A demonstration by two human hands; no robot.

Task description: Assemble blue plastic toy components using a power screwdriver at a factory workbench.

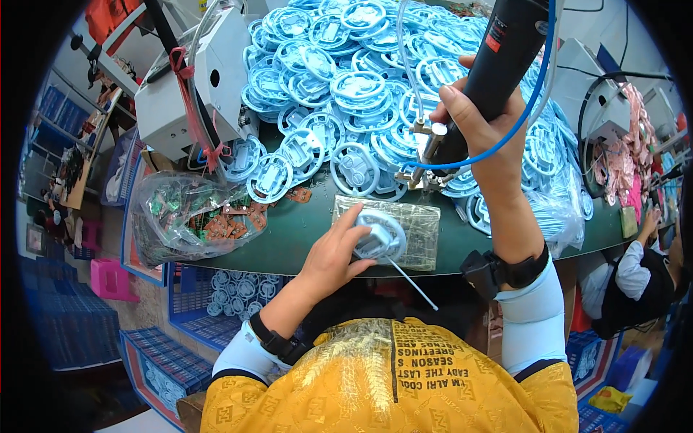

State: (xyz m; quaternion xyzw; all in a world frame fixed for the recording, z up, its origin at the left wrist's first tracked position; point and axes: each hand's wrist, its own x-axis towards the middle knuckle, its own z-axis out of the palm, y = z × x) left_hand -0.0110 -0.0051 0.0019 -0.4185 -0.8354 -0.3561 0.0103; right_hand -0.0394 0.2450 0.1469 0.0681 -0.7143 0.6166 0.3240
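My right hand [491,130] is wrapped round a black electric screwdriver [505,50], which has a metal feeder tip [432,148] and a blue air hose [533,108]. The tip hangs over the bench, apart from the part below it. With bent fingers, my left hand [333,254] grips a light blue round plastic part [392,229] at its left side. That part rests on a flat block [422,238] wrapped in tape. A thin pale rod [413,283] sticks out from the part toward me, past the bench edge.
A big heap of similar blue parts [361,86] covers the far bench. To the left are a bag of small circuit boards [188,216] and a grey machine box [191,86]. Blue crates [173,368] stand below. Another person [635,274] sits at the right.
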